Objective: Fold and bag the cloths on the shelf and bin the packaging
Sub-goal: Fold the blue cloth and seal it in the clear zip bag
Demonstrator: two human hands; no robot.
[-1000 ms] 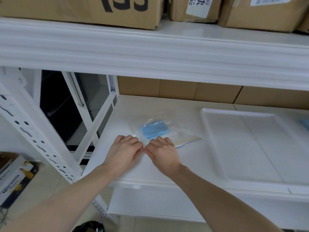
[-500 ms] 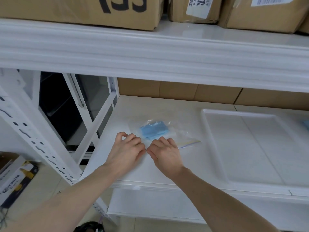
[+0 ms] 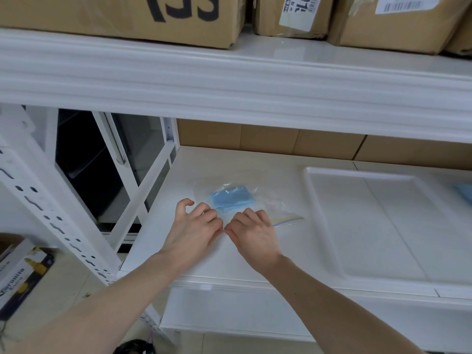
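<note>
A clear zip bag (image 3: pixel 270 200) lies flat on the white shelf (image 3: pixel 242 164) with a folded blue cloth (image 3: pixel 232 199) inside it. My left hand (image 3: pixel 196 226) and my right hand (image 3: pixel 252 231) rest side by side on the bag's near edge, thumbs and forefingers pinched together on the plastic. The coloured zip strip (image 3: pixel 288 220) sticks out to the right of my right hand. Another blue cloth (image 3: pixel 465 189) shows at the far right edge.
A white tray (image 3: pixel 319 200) sits on the shelf to the right of the bag. Cardboard boxes (image 3: pixel 127 16) stand on the upper shelf and along the back wall. A white perforated post (image 3: pixel 51 213) stands at left, with a printed box (image 3: pixel 18 274) on the floor.
Both hands have stayed on the bag's near edge, with the left fingers lifting and spreading slightly. The view has shifted a little.
</note>
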